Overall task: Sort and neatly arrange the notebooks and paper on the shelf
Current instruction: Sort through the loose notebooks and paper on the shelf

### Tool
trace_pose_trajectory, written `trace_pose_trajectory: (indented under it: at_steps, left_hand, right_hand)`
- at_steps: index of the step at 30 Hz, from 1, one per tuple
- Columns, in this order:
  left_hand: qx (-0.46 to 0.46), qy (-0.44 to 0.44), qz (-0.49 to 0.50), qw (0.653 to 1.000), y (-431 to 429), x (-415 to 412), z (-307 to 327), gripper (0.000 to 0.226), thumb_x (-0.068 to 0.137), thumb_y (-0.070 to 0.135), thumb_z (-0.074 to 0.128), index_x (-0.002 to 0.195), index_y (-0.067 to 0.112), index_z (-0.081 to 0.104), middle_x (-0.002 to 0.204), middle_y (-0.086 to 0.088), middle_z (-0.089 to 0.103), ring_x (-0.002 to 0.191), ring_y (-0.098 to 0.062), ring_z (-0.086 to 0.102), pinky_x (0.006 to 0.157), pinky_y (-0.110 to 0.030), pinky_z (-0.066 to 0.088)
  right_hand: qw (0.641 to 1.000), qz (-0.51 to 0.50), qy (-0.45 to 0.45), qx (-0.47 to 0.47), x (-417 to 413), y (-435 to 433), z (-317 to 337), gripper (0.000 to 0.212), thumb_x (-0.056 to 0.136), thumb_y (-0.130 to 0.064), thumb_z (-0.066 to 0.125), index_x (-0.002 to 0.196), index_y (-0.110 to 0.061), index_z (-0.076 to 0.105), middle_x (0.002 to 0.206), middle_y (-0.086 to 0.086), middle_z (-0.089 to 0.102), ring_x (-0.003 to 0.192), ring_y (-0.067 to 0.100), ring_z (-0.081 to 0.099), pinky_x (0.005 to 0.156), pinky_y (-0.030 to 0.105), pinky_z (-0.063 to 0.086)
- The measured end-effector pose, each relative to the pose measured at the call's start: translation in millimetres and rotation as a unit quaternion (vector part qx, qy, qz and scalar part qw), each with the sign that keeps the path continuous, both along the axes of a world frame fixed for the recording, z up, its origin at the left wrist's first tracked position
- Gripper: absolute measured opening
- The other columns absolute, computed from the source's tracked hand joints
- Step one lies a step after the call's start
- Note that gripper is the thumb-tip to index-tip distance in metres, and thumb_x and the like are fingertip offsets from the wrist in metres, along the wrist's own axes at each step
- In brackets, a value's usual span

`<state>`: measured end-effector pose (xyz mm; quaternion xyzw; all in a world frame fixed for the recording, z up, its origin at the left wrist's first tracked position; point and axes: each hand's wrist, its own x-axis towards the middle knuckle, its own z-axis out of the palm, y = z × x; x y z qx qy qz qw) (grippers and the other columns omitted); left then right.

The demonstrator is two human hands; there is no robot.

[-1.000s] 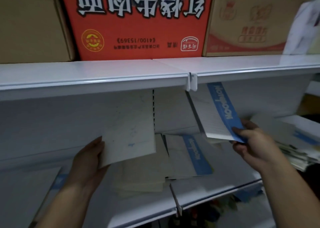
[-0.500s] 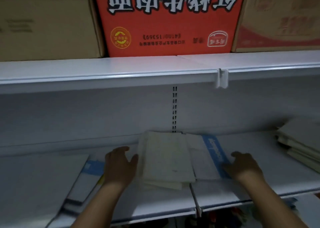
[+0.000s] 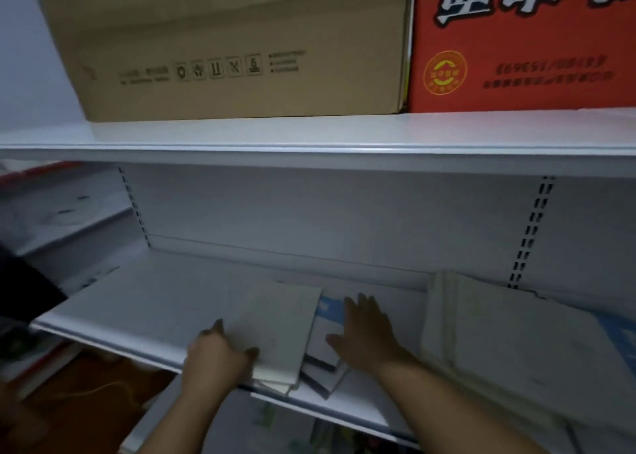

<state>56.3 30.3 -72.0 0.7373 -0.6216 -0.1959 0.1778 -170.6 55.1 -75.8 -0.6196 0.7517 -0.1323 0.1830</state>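
1. Notebooks [image 3: 323, 378] lie in a small loose pile near the middle of the lower shelf [image 3: 137, 312], with their near corners reaching its front lip.
2. On top of the pile is a grey notebook [image 3: 282, 329], lying flat and turned a little askew. A blue-and-white notebook [image 3: 328, 310] shows from under its right side.
3. At the grey notebook's near left corner is the left hand [image 3: 218, 355]. Its grip seems to be pinching that corner with the thumb on the cover, though blur hides the fingers underneath.
4. Palm down on the blue-and-white notebook is the right hand [image 3: 366, 333], just beside the grey notebook's right edge. Its grip is released, with the fingers straight and spread.
5. A wide, pale paper stack [image 3: 499, 343] sits on the same shelf to the right, near the right forearm. Its sheets are uneven, and a blue strip shows at its far right.
6. Above, the upper shelf [image 3: 309, 133] carries a brown cardboard box [image 3: 223, 40]. Just to the right of it is a red box [image 3: 516, 47] with its print upside down.
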Motion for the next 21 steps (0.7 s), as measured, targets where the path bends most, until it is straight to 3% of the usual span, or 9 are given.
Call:
trace_pose_trajectory:
  at_steps: [2, 4, 7, 9, 11, 14, 16, 18, 21]
  left_hand:
    - [0.028, -0.010, -0.001, 1.000, 1.0, 6.3, 9.8, 0.079, 0.060, 0.046, 0.074, 0.125, 0.006, 0.050, 0.117, -0.013, 0.063, 0.108, -0.030, 0.059, 0.089, -0.032, 0.051]
    - [0.051, 0.020, 0.009, 0.998, 0.4, 11.6, 13.3, 0.074, 0.058, 0.040, 0.076, 0.120, 0.006, 0.055, 0.115, -0.011, 0.065, 0.104, -0.026, 0.062, 0.086, -0.029, 0.051]
    - [0.071, 0.126, 0.016, 0.989, -2.4, 16.7, 10.9, 0.075, 0.054, 0.039, 0.081, 0.115, 0.004, 0.056, 0.108, -0.011, 0.064, 0.094, -0.026, 0.062, 0.079, -0.031, 0.051]
    - [0.093, 0.248, 0.029, 0.964, -5.3, 16.7, 8.2, 0.073, 0.064, 0.037, 0.082, 0.120, -0.002, 0.054, 0.113, -0.016, 0.062, 0.090, -0.029, 0.058, 0.068, -0.031, 0.048]
    - [0.107, 0.331, 0.049, 0.936, -5.0, 13.4, 7.1, 0.058, 0.075, 0.032, 0.075, 0.118, -0.002, 0.058, 0.107, -0.019, 0.064, 0.078, -0.028, 0.058, 0.058, -0.026, 0.045]
    - [0.128, 0.381, 0.043, 0.915, 2.6, 2.6, 11.2, 0.011, 0.085, 0.003, 0.060, 0.095, -0.001, 0.062, 0.086, -0.020, 0.066, 0.071, -0.030, 0.061, 0.063, -0.031, 0.051]
    - [0.132, 0.372, 0.045, 0.918, 3.3, -2.4, 8.7, 0.015, 0.084, -0.005, 0.052, 0.098, 0.001, 0.056, 0.093, -0.021, 0.063, 0.079, -0.034, 0.063, 0.073, -0.041, 0.055]
    - [0.122, 0.362, 0.046, 0.923, 6.9, -7.3, 10.9, 0.026, 0.083, -0.002, 0.047, 0.107, 0.008, 0.049, 0.102, -0.022, 0.059, 0.086, -0.036, 0.060, 0.073, -0.043, 0.056]
    - [0.100, 0.373, 0.033, 0.922, 14.8, -14.1, 9.8, 0.028, 0.087, 0.003, 0.044, 0.112, 0.014, 0.043, 0.098, -0.018, 0.056, 0.082, -0.032, 0.057, 0.065, -0.033, 0.050]
  right_hand:
    - [0.998, -0.029, 0.025, 0.054, -7.8, -12.2, -5.0, 0.086, 0.078, -0.056, 0.056, 0.144, -0.014, 0.020, 0.149, 0.012, 0.030, 0.136, 0.031, 0.029, 0.111, 0.049, 0.027]
    - [0.997, -0.036, 0.042, 0.052, -10.4, -17.3, -3.4, 0.080, 0.070, -0.057, 0.063, 0.131, -0.013, 0.036, 0.133, 0.010, 0.046, 0.121, 0.029, 0.044, 0.099, 0.044, 0.040]
    - [0.996, -0.032, 0.071, 0.035, -7.1, -20.7, 1.7, 0.076, 0.067, -0.052, 0.069, 0.126, -0.013, 0.040, 0.129, 0.012, 0.044, 0.120, 0.030, 0.040, 0.096, 0.042, 0.041]
    - [0.997, -0.024, 0.060, 0.049, -6.6, -22.7, 2.6, 0.078, 0.068, -0.050, 0.069, 0.129, -0.012, 0.039, 0.133, 0.014, 0.039, 0.124, 0.031, 0.036, 0.099, 0.043, 0.040]
    - [0.996, -0.009, 0.046, 0.078, -8.4, -23.7, 4.2, 0.081, 0.070, -0.050, 0.068, 0.133, -0.012, 0.035, 0.136, 0.013, 0.037, 0.125, 0.030, 0.036, 0.101, 0.041, 0.040]
    - [0.994, -0.014, 0.048, 0.094, -13.0, -25.5, 6.6, 0.092, 0.064, -0.058, 0.071, 0.135, -0.012, 0.034, 0.133, 0.014, 0.039, 0.125, 0.030, 0.038, 0.104, 0.040, 0.039]
    - [0.993, -0.026, 0.059, 0.099, -13.5, -25.0, 9.1, 0.097, 0.056, -0.062, 0.074, 0.132, -0.012, 0.039, 0.130, 0.015, 0.043, 0.122, 0.030, 0.042, 0.104, 0.039, 0.040]
    - [0.994, -0.045, 0.064, 0.075, -13.3, -23.9, 11.6, 0.084, 0.060, -0.053, 0.074, 0.125, -0.010, 0.045, 0.127, 0.015, 0.049, 0.118, 0.031, 0.048, 0.099, 0.036, 0.044]
    - [0.996, -0.082, 0.019, -0.011, -12.5, -17.4, 19.9, 0.038, 0.082, -0.024, 0.056, 0.113, -0.003, 0.051, 0.125, 0.017, 0.056, 0.114, 0.030, 0.055, 0.090, 0.030, 0.045]
